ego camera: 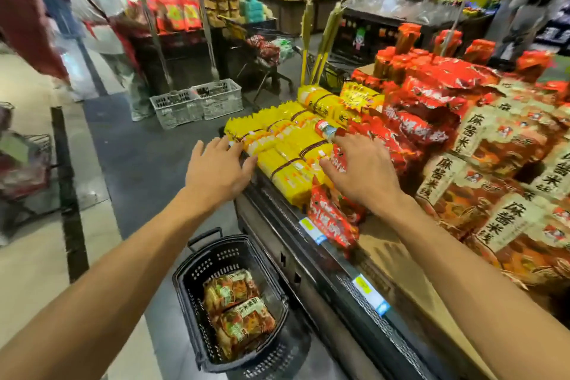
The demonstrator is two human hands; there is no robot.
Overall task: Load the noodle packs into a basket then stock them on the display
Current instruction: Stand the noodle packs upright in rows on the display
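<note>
both open hands beside yellow noodle packs

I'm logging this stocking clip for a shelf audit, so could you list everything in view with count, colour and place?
basket: one, black, on the floor below the display edge
noodle packs in basket: at least two, orange-brown, lying inside
yellow noodle packs: many, yellow, near corner of the display
red packs: many, red, display middle and back
beige-labelled noodle packs: many, orange with beige labels, display right
price tags: at least two, yellow and blue, on the display's front rail
crates: two, pale grey, on the aisle floor
other people: at least two, blurred, far left and far right
left hand: open, fingers at the yellow packs' edge
right hand: open, over red and yellow packs
</note>
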